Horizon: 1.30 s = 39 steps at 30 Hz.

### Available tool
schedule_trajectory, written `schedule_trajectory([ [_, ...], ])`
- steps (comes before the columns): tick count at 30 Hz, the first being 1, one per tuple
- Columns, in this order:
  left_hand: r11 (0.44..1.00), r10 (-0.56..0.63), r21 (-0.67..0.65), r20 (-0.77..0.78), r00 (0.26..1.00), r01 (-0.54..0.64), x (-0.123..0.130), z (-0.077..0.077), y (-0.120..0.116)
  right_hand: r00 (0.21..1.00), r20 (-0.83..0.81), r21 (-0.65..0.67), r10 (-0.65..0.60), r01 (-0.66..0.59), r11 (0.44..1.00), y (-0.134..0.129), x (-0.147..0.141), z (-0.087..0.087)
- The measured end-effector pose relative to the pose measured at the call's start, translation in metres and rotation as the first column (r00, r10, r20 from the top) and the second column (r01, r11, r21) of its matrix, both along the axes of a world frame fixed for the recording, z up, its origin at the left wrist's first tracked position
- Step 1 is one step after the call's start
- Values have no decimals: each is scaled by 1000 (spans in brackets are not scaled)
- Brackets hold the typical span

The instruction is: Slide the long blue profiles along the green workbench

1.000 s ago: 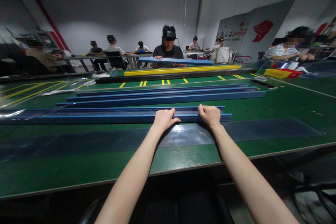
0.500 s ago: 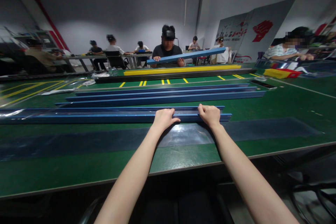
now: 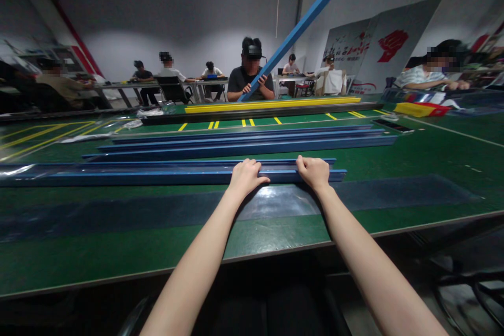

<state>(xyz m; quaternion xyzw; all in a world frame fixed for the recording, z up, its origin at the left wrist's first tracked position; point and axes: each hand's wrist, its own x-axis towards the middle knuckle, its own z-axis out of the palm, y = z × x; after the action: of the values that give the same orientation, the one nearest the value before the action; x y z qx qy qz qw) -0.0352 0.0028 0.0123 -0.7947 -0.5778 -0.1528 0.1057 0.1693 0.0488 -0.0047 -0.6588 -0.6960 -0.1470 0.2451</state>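
A long blue U-shaped channel (image 3: 157,177) lies across the green table, with clear plastic film inside its trough. My left hand (image 3: 246,173) is closed over the channel, its fingers curled into the trough and its thumb pointing right along the near wall. Close to the channel's right end, my right hand (image 3: 314,171) grips it in a fist. The fingertips of both hands are hidden. Between the channel and my forearms a flat clear plastic sleeve (image 3: 279,202) is spread along the table.
Behind my channel lie several more blue channels (image 3: 252,148). Farther back are a black strip (image 3: 275,113) and a yellow strip (image 3: 275,105). A phone (image 3: 392,126) rests at right. Across the table a person (image 3: 238,81) holds up a blue channel (image 3: 299,29); others sit beyond.
The person opposite has swung their blue channel from nearly level to a steep tilt, right end up, with both hands now close together near its lower end. My hands keep their place.
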Motion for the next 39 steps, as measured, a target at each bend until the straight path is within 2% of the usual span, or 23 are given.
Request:
schedule_trajectory([
  [6,999,50,-4,2,999,-50,0,0,0,1000,-3,1,-1,1,1000,0,0,-1],
  [22,995,79,-71,31,996,-77,0,1,0,1000,-3,6,-2,2,1000,0,0,-1],
  [39,993,92,-75,20,996,-90,0,3,0,1000,10,-10,-8,8,1000,-2,-1,2],
])
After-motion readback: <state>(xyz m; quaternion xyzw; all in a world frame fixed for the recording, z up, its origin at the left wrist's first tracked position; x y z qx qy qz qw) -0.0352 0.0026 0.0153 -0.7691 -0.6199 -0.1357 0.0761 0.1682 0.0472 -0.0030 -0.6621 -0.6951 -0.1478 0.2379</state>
